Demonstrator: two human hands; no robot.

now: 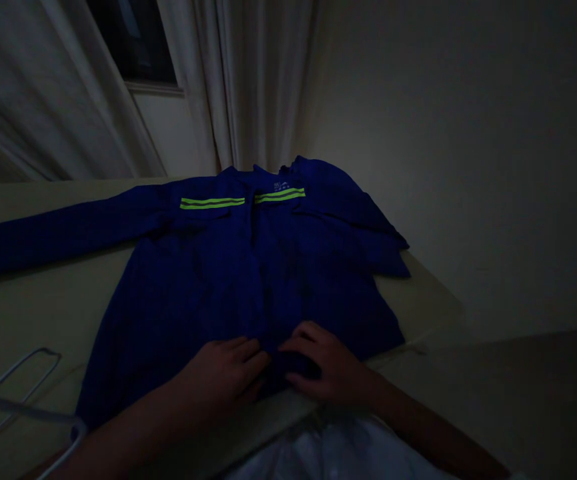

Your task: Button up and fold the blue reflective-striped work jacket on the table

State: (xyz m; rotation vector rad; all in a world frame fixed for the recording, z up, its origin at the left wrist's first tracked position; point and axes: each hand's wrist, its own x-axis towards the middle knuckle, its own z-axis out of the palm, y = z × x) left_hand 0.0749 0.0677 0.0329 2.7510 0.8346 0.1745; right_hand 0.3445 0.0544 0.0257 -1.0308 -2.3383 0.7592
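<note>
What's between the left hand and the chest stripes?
In the head view, only the jacket's blue front runs from the left hand up to the chest stripes; nothing shows lying on it, though the picture is dim.

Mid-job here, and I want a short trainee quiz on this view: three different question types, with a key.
1. Multiple choice: which part of the blue jacket are the left hand and right hand at?
a) collar
b) lower front edge
c) sleeve cuff

2. True or false: the chest stripes are red.

3. Open: what shows at the lower left of the picture, below the outstretched sleeve?

Key:
1. b
2. False; the chest stripes are yellow-green.
3. Pale wire-like loops.
</note>
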